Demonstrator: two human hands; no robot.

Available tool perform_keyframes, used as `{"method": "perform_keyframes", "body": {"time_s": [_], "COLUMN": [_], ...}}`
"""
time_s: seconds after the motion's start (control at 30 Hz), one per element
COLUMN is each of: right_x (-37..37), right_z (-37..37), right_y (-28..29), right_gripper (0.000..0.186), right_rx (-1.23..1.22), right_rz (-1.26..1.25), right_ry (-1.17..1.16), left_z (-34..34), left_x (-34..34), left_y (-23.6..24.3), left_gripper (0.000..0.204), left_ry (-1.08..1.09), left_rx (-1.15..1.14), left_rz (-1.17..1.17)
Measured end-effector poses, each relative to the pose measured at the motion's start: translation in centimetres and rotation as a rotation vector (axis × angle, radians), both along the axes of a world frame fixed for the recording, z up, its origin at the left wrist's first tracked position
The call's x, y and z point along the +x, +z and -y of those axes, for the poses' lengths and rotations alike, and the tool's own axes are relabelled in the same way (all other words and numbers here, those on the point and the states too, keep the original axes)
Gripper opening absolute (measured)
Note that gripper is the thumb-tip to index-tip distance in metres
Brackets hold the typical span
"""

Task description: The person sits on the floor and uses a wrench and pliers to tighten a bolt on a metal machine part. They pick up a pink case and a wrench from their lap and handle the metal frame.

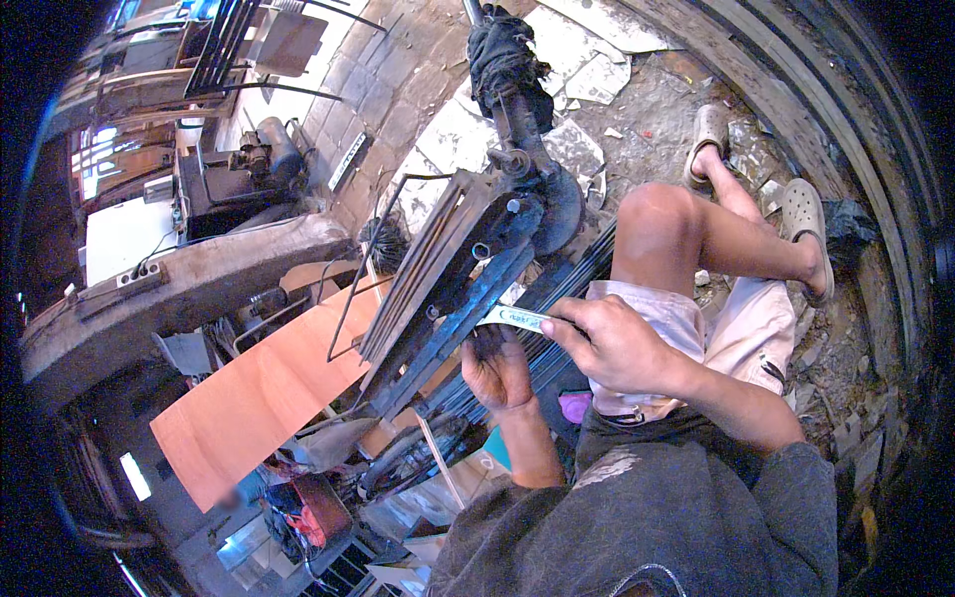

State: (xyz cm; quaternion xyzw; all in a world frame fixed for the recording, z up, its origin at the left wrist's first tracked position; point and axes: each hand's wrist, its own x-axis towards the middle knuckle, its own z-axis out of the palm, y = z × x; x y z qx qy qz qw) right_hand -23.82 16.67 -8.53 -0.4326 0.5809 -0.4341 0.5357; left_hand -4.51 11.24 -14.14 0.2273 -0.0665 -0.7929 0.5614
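Observation:
Thumb and fingers of my right hand (615, 343) are closed on a slim, pale, flat tool (514, 317) with print along it. Its far end reaches the edge of a dark blue metal bar (448, 328) on a lever-arm metal machine (512, 219). Just below that end is my left hand (497, 373), palm turned up, against the underside of the bar. Its fingers are dark and partly hidden, so I cannot tell whether they grip anything. Bolts and round holes show along the machine's side. Black cloth or plastic (507, 65) is wrapped round its upper lever.
Long thin metal rods (577, 289) lie beneath the machine, close to my knee. An orange-brown board (269, 398) slants at the left, near a bicycle wheel (418, 453). Broken pale tiles (587, 65) cover part of the floor. Metal rails (796, 70) curve along the right.

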Motion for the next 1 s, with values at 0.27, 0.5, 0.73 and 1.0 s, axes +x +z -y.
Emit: {"method": "perform_keyframes", "body": {"time_s": [0.27, 0.5, 0.73, 1.0], "right_x": [0.5, 0.9, 1.3, 1.4], "right_z": [-0.3, -0.5, -0.7, -0.8], "right_y": [0.3, 0.5, 0.1, 0.5], "right_gripper": [0.020, 0.019, 0.015, 0.017], "right_rx": [-0.029, -0.030, -0.064, -0.023], "right_rz": [-0.008, 0.029, -0.002, 0.024], "right_ry": [-0.068, -0.136, -0.175, -0.190], "left_z": [0.0, 0.2, 0.2, 0.3], "left_x": [-0.6, -0.4, 0.0, -0.5], "left_y": [1.2, 1.0, 1.0, 1.8], "left_gripper": [0.028, 0.026, 0.027, 0.024], "left_ry": [-0.018, -0.007, -0.052, -0.057], "left_rx": [0.003, 0.007, 0.035, 0.116], "left_rz": [0.044, -0.064, -0.156, -0.194]}}
